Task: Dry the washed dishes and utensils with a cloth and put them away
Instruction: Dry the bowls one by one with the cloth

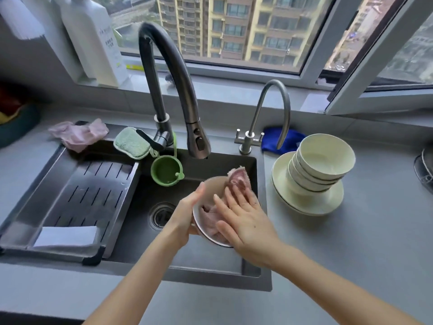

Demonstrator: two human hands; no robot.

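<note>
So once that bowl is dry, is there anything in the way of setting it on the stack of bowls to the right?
Nothing visible blocks it. The bowl, held over the sink in the left hand while the right hand presses the pink cloth into it, has open counter between it and the stack of bowls. The small tap stands further back.

grey counter (351, 242), plate-and-bowl stack (314, 179), blue cloth (271, 143)

A dark tap (164, 85) arches over the sink (131, 231), and a green cup (166, 171) hangs just beside it. A slotted tray (77, 200) sits at the left of the sink. At the far left, bottles (93, 41) stand on the window sill.
</note>
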